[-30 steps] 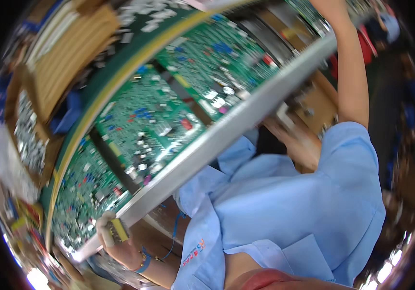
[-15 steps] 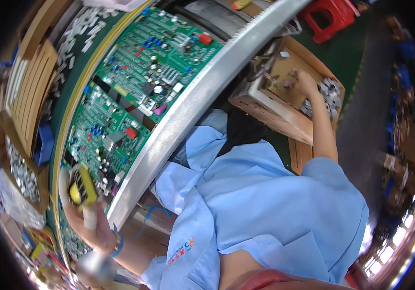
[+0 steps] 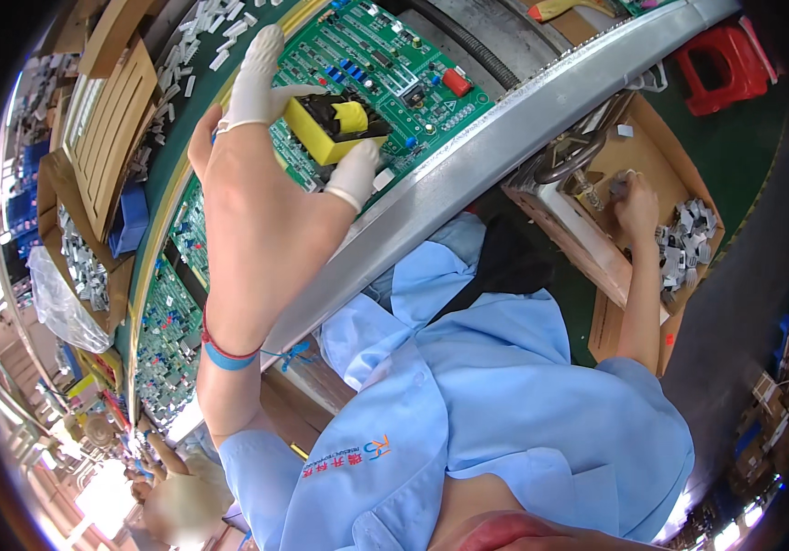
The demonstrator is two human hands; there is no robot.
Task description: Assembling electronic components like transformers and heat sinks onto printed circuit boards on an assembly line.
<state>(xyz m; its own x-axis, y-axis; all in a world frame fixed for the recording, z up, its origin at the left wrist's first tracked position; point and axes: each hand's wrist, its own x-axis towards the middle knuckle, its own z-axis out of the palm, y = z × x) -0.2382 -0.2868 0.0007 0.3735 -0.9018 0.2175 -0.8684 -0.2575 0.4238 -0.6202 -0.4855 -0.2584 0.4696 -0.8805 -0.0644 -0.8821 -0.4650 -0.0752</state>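
My left hand [image 3: 270, 211], with white finger cots on the thumb and some fingers, grips a block-shaped yellow-and-black transformer [image 3: 328, 138] between thumb and fingers. It is held over a green circuit board [image 3: 394, 69] full of small components; the hand hides part of that board. Down at the right, my right hand [image 3: 637, 216] is inside an open cardboard box [image 3: 679, 151], its fingers closed on a small grey part [image 3: 624, 186] whose details are too small to make out. Beside that hand lies a heap of grey parts [image 3: 688, 241].
A metal rail [image 3: 468, 151] runs between me and the boards. More circuit boards [image 3: 169, 335] lie to the left. Beyond them are white pieces [image 3: 220, 37], a carton of metallic parts [image 3: 82, 262] and a blue bin [image 3: 128, 220]. A red stool [image 3: 725, 69] stands far right. Another person [image 3: 183, 505] is lower left.
My left hand has carried the transformer up and to the right, from the nearer board to the farther one. My right hand stays in the box. The whole view has shifted.
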